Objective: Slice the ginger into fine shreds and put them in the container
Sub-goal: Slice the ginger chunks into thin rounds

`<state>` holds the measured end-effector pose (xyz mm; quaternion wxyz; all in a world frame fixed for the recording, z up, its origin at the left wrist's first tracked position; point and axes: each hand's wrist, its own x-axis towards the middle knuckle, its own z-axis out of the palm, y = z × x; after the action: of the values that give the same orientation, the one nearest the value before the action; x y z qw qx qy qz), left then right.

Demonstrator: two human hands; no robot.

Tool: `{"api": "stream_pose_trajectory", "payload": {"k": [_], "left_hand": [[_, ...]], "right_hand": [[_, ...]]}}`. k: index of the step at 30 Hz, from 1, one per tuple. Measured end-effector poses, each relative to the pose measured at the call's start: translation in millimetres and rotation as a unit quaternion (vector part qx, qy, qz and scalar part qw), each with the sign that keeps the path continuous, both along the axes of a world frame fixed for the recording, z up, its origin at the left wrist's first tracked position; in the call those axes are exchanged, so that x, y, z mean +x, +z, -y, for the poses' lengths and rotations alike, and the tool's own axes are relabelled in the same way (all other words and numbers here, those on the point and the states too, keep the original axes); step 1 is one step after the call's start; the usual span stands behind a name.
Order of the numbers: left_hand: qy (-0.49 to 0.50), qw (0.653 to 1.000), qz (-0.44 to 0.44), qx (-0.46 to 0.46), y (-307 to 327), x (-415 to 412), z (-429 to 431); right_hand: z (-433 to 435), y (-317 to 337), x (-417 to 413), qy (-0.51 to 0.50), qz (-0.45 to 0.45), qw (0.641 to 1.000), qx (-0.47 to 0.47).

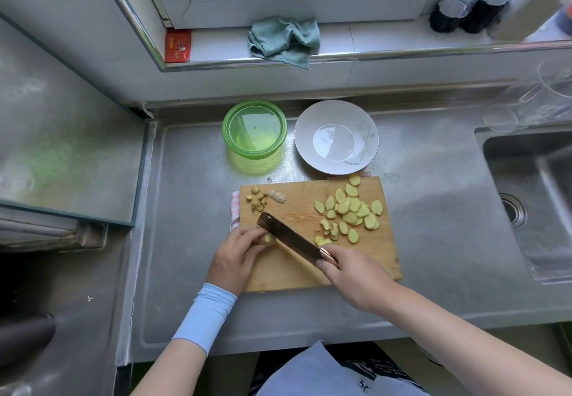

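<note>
Holding down a ginger nub [268, 238] this small is where I'd get nervous. The left hand [238, 253] has its fingers [250, 236] curled tight over the nub at the near left of the cutting board [371, 265]. The cleaver [288, 236] sits right against it, so the fingertips are just beside the edge. If the nub rolls or the blade skids, that's a nicked finger.

The right hand [349, 275] is wrapped closed round the cleaver's handle, so the grip there looks fine.

Other worry: the ginger slices [353, 210] piled on the right of the board are only coins, not shreds yet. One at the far edge sits close to the white bowl [336, 137], so a careless sweep could knock it onto the steel surface [433, 210].

The green container [254, 135] stands behind the board, well apart from the pile. I can't tell if its lid is on, and carrying shreds that far could scatter them.
</note>
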<state>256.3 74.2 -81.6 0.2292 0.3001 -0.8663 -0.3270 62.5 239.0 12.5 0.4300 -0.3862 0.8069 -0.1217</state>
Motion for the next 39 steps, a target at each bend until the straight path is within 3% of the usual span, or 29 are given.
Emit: {"api": "stream_pose_trajectory", "payload": {"k": [5, 8, 12, 15, 39], "left_hand": [[-0.024, 0.999, -0.022, 0.036, -1, 0, -18], [0.002, 1.000, -0.003, -0.024, -5, 1, -17], [-0.081, 0.987, -0.007, -0.138, -2, 3, -19], [-0.091, 0.979, -0.004, -0.184, -2, 2, -19], [-0.093, 0.964, -0.030, -0.246, -7, 3, -13]], "right_hand": [[0, 2, 1, 0.001, -0.007, 1.000, -0.003], [-2, 3, 4, 0.019, -0.014, 1.000, 0.000], [-3, 0, 8, 0.026, -0.036, 0.999, -0.006], [-3, -2, 11, 0.035, -0.043, 0.998, -0.007], [-21, -2, 27, 0.086, -0.150, 0.975, -0.136]]}}
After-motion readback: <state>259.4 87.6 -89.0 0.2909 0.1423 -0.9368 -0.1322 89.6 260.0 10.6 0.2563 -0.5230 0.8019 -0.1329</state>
